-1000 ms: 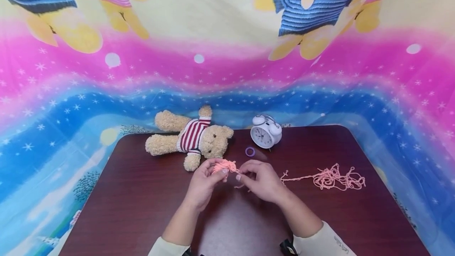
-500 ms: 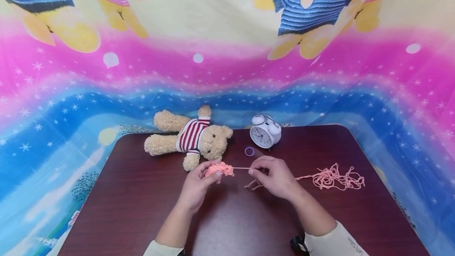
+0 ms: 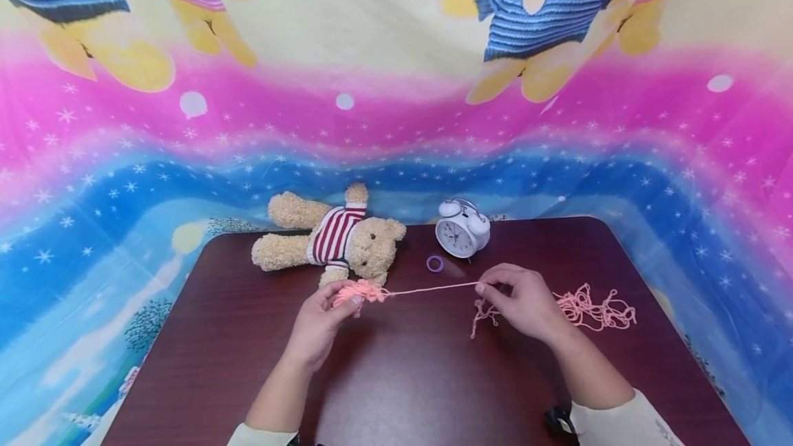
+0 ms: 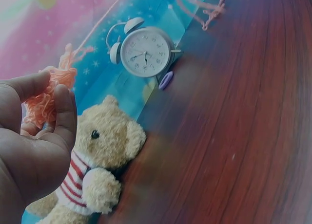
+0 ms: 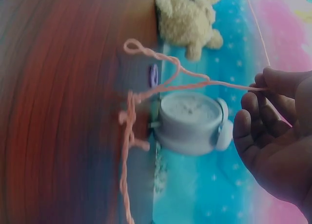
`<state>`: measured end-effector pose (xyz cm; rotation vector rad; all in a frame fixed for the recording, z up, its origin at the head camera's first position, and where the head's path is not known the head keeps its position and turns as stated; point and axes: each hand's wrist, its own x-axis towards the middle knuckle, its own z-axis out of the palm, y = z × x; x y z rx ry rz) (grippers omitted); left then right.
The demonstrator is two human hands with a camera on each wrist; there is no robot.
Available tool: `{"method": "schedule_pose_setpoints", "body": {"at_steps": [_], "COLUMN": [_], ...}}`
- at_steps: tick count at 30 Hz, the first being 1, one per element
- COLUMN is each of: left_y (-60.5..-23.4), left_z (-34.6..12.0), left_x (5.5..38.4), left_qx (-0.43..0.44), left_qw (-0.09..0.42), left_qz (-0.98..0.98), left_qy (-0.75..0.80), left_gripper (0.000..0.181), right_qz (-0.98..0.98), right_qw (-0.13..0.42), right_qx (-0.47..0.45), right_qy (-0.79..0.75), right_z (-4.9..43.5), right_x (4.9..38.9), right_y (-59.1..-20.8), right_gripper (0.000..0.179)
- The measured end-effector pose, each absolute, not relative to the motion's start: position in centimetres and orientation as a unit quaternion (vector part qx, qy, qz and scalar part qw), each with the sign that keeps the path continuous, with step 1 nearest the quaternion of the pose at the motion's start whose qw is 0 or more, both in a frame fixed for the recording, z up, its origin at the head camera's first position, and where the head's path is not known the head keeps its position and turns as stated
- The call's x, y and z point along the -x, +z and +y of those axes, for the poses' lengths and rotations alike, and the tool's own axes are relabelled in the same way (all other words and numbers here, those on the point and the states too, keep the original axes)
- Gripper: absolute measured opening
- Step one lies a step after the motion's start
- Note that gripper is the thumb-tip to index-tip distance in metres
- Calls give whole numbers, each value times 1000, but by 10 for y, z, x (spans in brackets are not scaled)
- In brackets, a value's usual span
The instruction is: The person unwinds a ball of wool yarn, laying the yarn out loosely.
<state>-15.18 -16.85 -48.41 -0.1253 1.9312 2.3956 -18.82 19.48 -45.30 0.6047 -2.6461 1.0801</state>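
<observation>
My left hand (image 3: 316, 329) pinches a bunched skein of peach yarn (image 3: 362, 291) between thumb and fingers, above the dark table. From that bunch a single strand (image 3: 434, 288) runs taut to my right hand (image 3: 520, 301), whose thumb and index finger pinch it. In the right wrist view, a looped, twisted length of yarn (image 5: 151, 51) hangs from the right fingertips. A loose tangle of the same yarn (image 3: 597, 308) lies on the table beyond the right wrist, partly hidden behind it.
A teddy bear (image 3: 334, 236) in a striped shirt lies on its back at the rear left. A white twin-bell alarm clock (image 3: 461, 232) stands at the rear, with a purple ring (image 3: 435, 264) before it. Printed cloth surrounds the table (image 3: 421, 377) behind and at both sides.
My hands have drawn apart, the right moving rightward and the left slightly leftward. The strand between them has lengthened and pulled straight. The hanging yarn below the right hand has shifted right.
</observation>
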Motion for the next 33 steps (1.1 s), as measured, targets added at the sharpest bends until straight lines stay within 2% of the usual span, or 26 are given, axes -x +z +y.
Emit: {"method": "schedule_pose_setpoints", "body": {"at_steps": [12,20,26,33], "left_y": [-486,-484,-481,-482], "left_z": [-203,-228,-243,-267], "left_x": [149,148,145,142], "left_qx": [58,81,100,113], "left_qw": [14,6,6,2], "left_qz": [656,668,675,678], "left_qy": [752,740,731,727], "left_gripper": [41,41,47,50], "right_qz": [-926,-942,-948,-948], "right_qw": [134,122,120,128], "right_qx": [-161,-126,-101,-81], "right_qy": [313,287,277,281], "right_z": [257,302,333,372], "right_x": [186,178,177,181], "right_y": [-448,-445,-445,-460], "right_gripper": [4,10,14,17]}}
